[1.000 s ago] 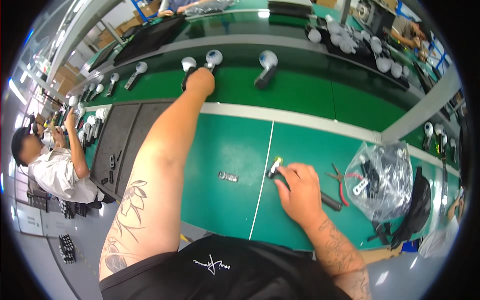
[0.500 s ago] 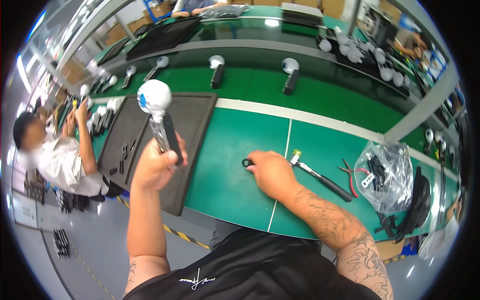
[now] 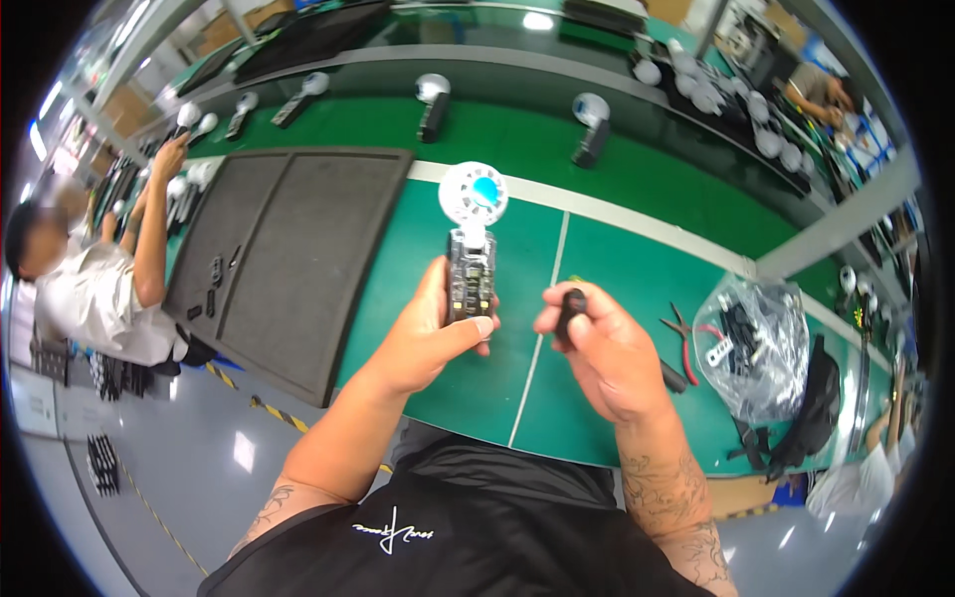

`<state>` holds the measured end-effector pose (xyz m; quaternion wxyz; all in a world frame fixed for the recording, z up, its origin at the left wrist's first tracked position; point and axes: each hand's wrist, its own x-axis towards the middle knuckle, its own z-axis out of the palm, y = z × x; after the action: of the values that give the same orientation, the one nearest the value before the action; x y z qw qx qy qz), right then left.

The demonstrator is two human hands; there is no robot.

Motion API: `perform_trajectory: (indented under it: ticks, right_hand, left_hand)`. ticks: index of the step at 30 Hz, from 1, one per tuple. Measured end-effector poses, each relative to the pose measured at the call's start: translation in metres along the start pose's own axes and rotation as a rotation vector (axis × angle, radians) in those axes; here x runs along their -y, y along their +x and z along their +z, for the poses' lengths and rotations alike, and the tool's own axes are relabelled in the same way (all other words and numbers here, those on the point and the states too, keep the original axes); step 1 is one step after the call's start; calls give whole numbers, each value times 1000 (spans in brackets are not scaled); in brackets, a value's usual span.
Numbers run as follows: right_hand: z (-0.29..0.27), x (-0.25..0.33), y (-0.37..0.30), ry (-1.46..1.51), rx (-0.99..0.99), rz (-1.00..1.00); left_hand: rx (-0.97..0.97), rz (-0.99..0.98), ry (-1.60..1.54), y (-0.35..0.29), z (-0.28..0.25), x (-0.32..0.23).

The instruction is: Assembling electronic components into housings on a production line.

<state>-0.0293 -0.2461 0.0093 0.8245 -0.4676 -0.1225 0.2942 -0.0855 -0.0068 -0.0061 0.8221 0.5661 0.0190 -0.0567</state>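
From where I stand, the person's left hand (image 3: 423,343) is wrapped around the handle of a device (image 3: 473,274), thumb laid across the front and fingertips showing past the far edge. The device is upright above the worktop (image 3: 477,398), its round white head on top with a bright blue disc on it, its handle part clear and part black with small inner parts showing

Just to the right, the right hand (image 3: 622,363) pinches a small black piece (image 3: 570,315) between thumb and fingers, apart from the device. What the piece is, I can't make out. A bit of yellow-green peeks out above those fingers, too small to tell

Past the right hand, the end of a black handle (image 3: 673,377) lies on the worktop, the rest of it hidden. Beside it are red-handled pliers (image 3: 685,343), then a clear bag (image 3: 771,383) with black parts inside, and a black pouch (image 3: 814,408) next to that

To the left sits a dark tray (image 3: 308,239) with a few small black parts (image 3: 216,269) near its left side. Beyond the worktop runs a green belt (image 3: 517,154), where more white-headed devices (image 3: 432,107) lie spaced apart. A co-worker (image 3: 104,303) at far left raises an arm toward similar devices
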Motion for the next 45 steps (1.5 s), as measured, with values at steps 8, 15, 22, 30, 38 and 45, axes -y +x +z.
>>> perform_trajectory:
  ticks: [8,15,22,30,38,45]
  right_hand:
    - [3,-8,13,-352,-93,-77]
    - [21,-14,14,-435,-222,-24]
    - [18,-18,12,-515,-262,-44]
    - [-18,6,7,-1531,-282,-469]
    - [-55,15,-19,-1691,-208,-181]
    - [9,18,-18,-1472,-138,-655]
  left_hand:
    - [3,175,380,8,37,10]
    - [-115,170,652,1,51,14]
    - [-121,305,805,0,51,24]
    - [20,24,-50,3,32,26]
    - [47,-78,-336,8,22,17]
    - [40,-38,-201,9,21,12]
